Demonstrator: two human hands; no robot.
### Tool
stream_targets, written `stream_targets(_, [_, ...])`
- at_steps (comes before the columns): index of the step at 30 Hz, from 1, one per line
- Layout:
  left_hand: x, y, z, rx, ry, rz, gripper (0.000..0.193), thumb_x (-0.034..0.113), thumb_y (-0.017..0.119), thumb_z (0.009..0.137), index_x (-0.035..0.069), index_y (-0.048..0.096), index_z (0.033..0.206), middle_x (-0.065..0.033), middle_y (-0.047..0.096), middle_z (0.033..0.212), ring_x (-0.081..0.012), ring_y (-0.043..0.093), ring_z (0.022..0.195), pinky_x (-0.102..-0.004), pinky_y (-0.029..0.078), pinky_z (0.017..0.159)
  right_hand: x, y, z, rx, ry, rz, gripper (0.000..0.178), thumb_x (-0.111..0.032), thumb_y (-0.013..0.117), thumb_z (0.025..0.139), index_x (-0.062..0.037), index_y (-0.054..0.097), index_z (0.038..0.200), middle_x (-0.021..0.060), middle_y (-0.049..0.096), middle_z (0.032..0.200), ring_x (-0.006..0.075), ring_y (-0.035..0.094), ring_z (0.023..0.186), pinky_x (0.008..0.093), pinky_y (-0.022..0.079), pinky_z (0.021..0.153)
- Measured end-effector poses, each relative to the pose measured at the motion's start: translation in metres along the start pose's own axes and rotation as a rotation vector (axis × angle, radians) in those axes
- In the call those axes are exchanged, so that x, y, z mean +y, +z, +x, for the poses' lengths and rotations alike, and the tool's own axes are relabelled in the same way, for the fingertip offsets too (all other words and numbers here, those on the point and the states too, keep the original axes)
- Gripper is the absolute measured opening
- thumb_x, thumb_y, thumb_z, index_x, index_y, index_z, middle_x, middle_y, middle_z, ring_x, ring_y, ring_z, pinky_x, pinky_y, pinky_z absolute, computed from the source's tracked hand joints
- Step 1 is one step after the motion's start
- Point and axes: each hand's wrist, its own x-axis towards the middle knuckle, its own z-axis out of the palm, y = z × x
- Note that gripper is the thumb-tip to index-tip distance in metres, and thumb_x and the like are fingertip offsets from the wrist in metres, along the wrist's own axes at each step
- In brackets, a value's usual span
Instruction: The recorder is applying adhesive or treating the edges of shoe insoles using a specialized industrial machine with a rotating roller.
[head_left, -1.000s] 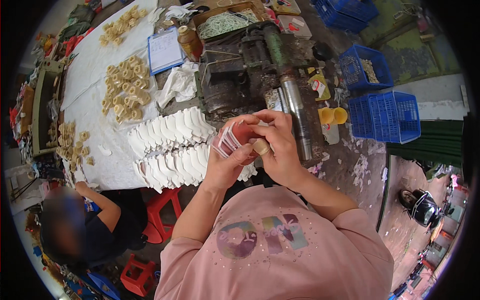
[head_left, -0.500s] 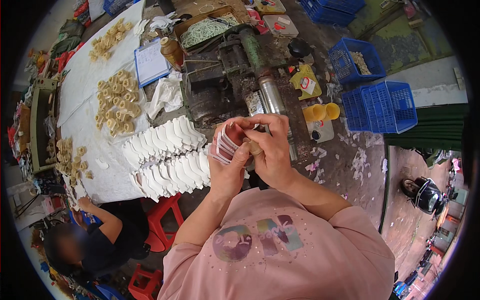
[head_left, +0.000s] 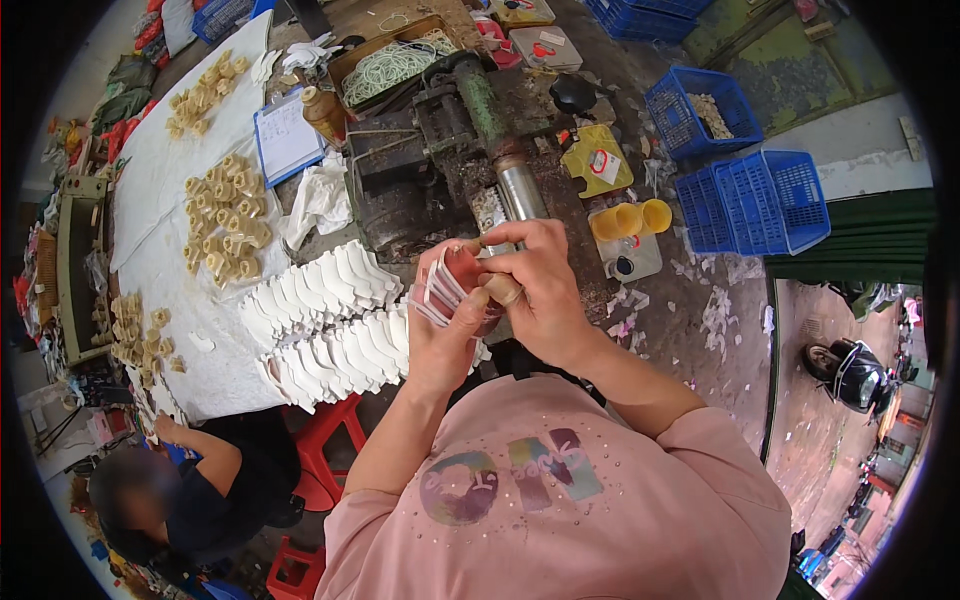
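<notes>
Red, white-edged stack (head_left: 440, 291) at frame centre

Stack grasped by both hands: left hand (head_left: 440, 335) cupped around its left side, thumb in front; right hand (head_left: 548, 290) gripping at its right edge, exact finger contact partly hidden. Tan covering (head_left: 505, 290) on one right-hand digit. Left of centre: two rows of white curved pieces (head_left: 345, 275). Just above hands: bare metal cylinder (head_left: 522, 190). Upper left: tan fittings (head_left: 225, 213), clustered.

The white-covered table (head_left: 147, 255) carries 2 white-piece rows (head_left: 325, 290).
</notes>
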Motion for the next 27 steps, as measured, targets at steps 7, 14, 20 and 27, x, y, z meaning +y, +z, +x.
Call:
stream_targets(7, [-0.010,0.004,0.000,0.063,0.030,0.026,0.044,0.015,0.065,0.082,0.004,0.043,0.119,-0.0053,0.050,0.113,-0.0146,0.052,0.103,-0.0305,0.043,0.087,0.001,0.003,-0.002,0.074,-0.057,-0.071,0.010,-0.009,0.059,0.078,-0.0073,0.053,0.085,0.0080,0.050,0.096,0.0278,0.046,0.092,0.0415,0.031,0.082])
stream_targets(14, [-0.002,0.002,0.012,0.199,0.010,0.017,0.033,0.010,0.061,0.084,0.002,0.044,0.112,-0.0032,0.053,0.097,-0.0097,0.052,0.083,-0.0251,0.045,0.072,0.001,-0.013,-0.001,0.119,0.131,0.258,0.011,-0.001,0.051,0.079,-0.0049,0.046,0.088,0.0111,0.053,0.084,0.0273,0.051,0.084,0.0407,0.036,0.079])
stream_targets(20, [-0.007,-0.044,0.005,0.109,0.034,0.841,0.041,-0.004,0.059,0.076,0.006,0.048,0.114,-0.0039,0.052,0.094,-0.0138,0.052,0.084,-0.0259,0.043,0.075,0.052,-0.098,0.021,-0.195,0.198,-0.211,0.011,0.001,0.050,0.077,-0.0068,0.048,0.084,0.0105,0.055,0.071,0.0328,0.054,0.074,0.0411,0.038,0.074])
stream_targets(27, [-0.020,-0.001,0.003,-0.229,-0.008,1.225,0.057,-0.006,0.062,0.069,0.002,0.041,0.122,-0.0193,0.032,0.126,-0.0390,0.043,0.111,-0.0407,0.042,0.091,0.068,-0.067,0.010,-0.514,0.194,-0.225,0.017,0.004,0.048,0.071,-0.0061,0.052,0.084,0.0120,0.057,0.076,0.0323,0.054,0.080,0.0395,0.037,0.074])
